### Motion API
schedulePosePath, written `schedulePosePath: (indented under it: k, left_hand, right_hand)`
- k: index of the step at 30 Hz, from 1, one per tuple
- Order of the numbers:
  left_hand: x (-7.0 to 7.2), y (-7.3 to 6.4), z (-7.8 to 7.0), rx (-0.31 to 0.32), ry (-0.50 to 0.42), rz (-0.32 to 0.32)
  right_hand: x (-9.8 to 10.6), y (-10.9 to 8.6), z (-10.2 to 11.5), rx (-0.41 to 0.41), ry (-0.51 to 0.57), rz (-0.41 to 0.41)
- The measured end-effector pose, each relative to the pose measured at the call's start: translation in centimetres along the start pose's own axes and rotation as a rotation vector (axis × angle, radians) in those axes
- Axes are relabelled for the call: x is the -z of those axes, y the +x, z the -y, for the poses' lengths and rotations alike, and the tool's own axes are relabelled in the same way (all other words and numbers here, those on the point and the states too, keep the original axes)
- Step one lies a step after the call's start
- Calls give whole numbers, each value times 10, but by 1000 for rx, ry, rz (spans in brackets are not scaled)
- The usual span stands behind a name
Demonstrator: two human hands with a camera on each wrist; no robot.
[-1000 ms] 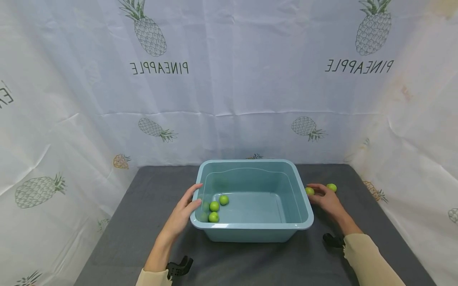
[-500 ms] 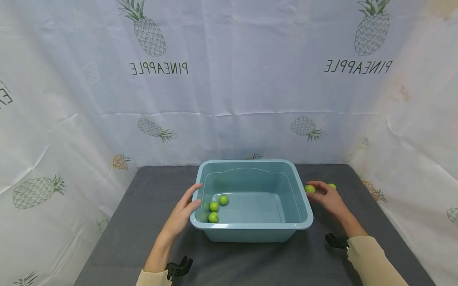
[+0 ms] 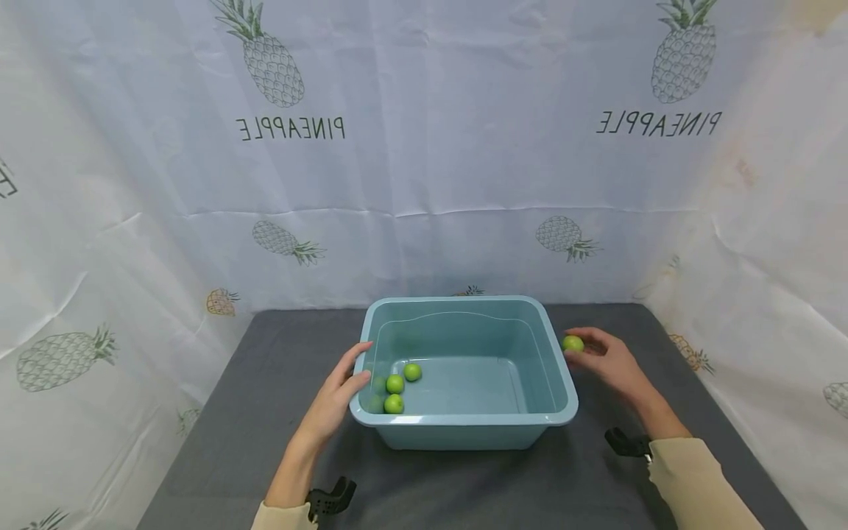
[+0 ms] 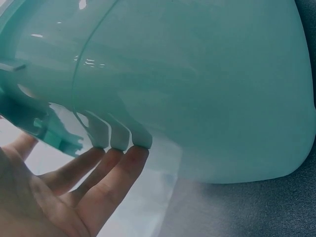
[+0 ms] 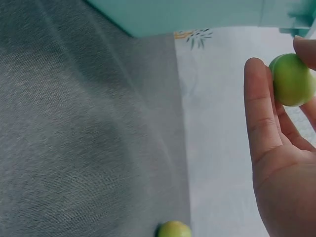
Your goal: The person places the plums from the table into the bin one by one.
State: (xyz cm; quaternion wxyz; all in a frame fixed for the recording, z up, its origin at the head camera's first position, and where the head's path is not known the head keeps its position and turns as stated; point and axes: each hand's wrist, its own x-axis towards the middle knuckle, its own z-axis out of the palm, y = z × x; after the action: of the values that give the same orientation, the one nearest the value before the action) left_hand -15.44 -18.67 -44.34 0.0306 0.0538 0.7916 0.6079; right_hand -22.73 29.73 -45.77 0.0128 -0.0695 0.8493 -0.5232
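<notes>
A light-blue plastic basin [image 3: 467, 433] stands on the dark table. My left hand [image 3: 334, 401] holds its left rim, thumb and index finger over the edge. In the left wrist view, other fingertips [image 4: 134, 154] press against the basin's outer wall [image 4: 212, 89]. Three small green balls [image 3: 394, 383] lie on the basin floor near its left wall. Beyond the basin's right rim, my right hand [image 3: 612, 364] pinches another green ball [image 5: 295, 80] between thumb and fingers, raised above the table. One more green ball [image 5: 174, 229] lies on the table, hidden behind this hand in the head view.
Dark grey cloth covers the table [image 3: 218, 449]. A white curtain [image 3: 424, 147] with pineapple prints hangs along the back and both sides. A black wrist mount [image 3: 331, 497] is on the left wrist, another black wrist mount [image 3: 626, 443] on the right.
My right hand has lifted slightly with the green ball, which shows higher beside the basin's rim. The hand now covers the other ball on the table. My left hand stays on the rim.
</notes>
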Motion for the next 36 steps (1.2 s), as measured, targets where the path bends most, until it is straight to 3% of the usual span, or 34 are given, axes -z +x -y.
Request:
schedulePosePath:
  k: [25, 36]
  left_hand:
    - [1, 0, 1, -6, 11, 0]
    - [-1, 1, 0, 8, 12, -7]
  right_hand:
    - [9, -8, 52, 159, -97, 18]
    - [12, -8, 74, 186, -68, 22]
